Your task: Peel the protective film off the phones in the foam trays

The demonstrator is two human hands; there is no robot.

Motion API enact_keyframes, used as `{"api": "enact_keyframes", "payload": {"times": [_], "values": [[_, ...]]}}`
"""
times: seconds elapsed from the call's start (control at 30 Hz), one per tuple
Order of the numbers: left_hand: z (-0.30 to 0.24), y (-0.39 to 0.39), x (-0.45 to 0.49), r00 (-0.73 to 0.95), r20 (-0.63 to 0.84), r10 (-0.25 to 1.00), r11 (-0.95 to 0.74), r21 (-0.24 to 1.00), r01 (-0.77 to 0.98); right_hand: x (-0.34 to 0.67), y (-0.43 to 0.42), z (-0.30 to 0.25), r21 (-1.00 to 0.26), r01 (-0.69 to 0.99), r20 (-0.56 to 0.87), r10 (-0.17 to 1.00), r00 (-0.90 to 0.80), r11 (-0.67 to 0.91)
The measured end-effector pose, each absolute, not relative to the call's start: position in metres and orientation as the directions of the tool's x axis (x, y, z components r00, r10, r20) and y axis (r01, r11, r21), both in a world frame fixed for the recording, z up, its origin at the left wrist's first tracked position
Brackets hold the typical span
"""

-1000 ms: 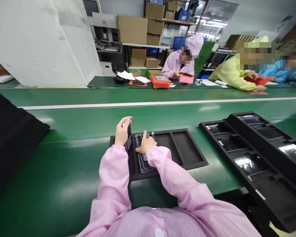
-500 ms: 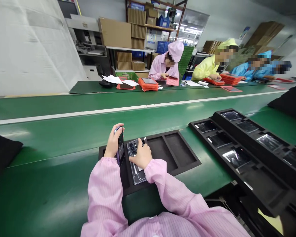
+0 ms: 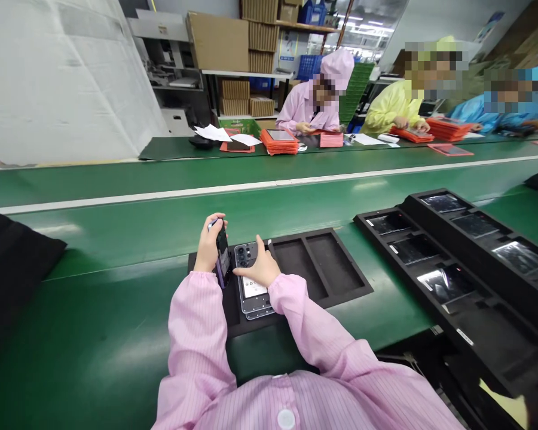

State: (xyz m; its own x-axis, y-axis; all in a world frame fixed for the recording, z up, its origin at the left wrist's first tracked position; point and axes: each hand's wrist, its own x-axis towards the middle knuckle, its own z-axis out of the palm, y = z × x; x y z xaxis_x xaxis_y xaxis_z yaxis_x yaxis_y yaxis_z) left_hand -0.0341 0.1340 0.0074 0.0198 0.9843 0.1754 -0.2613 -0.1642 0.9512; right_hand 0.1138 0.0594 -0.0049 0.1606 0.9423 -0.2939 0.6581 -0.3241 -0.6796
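So, left fingers (image 3: pixel 216 217) around phone (image 3: pixel 223 254), right fingers (image 3: pixel 260 246) apart.

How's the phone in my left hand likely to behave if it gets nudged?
The phone would probably tip if your left hand loosened, since it's held upright on edge. It should stay stiff, looking like a flat slab. Its smooth, dark face might feel slippery.

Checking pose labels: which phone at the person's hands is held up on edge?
The purple-edged phone in the left hand; it's nearly vertical, whereas the stacked phones under the right hand lie flat, the top one lenses up.
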Motion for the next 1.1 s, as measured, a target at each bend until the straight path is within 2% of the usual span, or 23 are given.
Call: {"api": "enact_keyframes", "payload": {"times": [0.1,0.3,0.43,0.57,0.67,0.8,1.0,1.1], "values": [[0.007,0.134,-0.036,0.013,0.175,0.985,-0.164,0.947,-0.276,0.123,0.062,-0.014,-0.775,0.53,-0.276,0.939,0.203,-0.342],[0.011,0.131,-0.034,0.016,0.15,0.989,-0.136,0.933,-0.334,0.125,0.059,-0.018,-0.839,0.453,-0.234,0.952,0.199,-0.301],[0.024,0.124,-0.034,0.022,0.15,0.988,-0.128,0.902,-0.412,0.132,0.056,-0.016,-0.909,0.38,-0.11,0.978,0.178,-0.171],[0.041,0.111,-0.037,-0.016,0.215,0.977,-0.192,0.837,-0.512,0.15,0.059,0.006,-0.963,0.266,0.09,0.981,0.171,0.042],[0.044,0.102,-0.028,0.1,0.253,0.962,-0.154,0.81,-0.566,0.162,0.067,0.029,-0.96,0.176,0.242,0.963,0.117,0.22],[0.029,0.094,-0.004,0.264,0.27,0.926,-0.07,0.809,-0.583,0.167,0.074,0.038,-0.936,0.115,0.338,0.941,0.026,0.333],[0.007,0.083,0.007,0.437,0.297,0.849,0.019,0.809,-0.587,0.168,0.065,-0.009,-0.944,0.05,0.323,0.946,-0.034,0.325],[0.004,0.074,0.004,0.507,0.329,0.797,0.03,0.816,-0.577,0.173,0.057,-0.038,-0.903,0.14,0.392,0.913,-0.11,0.405]]}}
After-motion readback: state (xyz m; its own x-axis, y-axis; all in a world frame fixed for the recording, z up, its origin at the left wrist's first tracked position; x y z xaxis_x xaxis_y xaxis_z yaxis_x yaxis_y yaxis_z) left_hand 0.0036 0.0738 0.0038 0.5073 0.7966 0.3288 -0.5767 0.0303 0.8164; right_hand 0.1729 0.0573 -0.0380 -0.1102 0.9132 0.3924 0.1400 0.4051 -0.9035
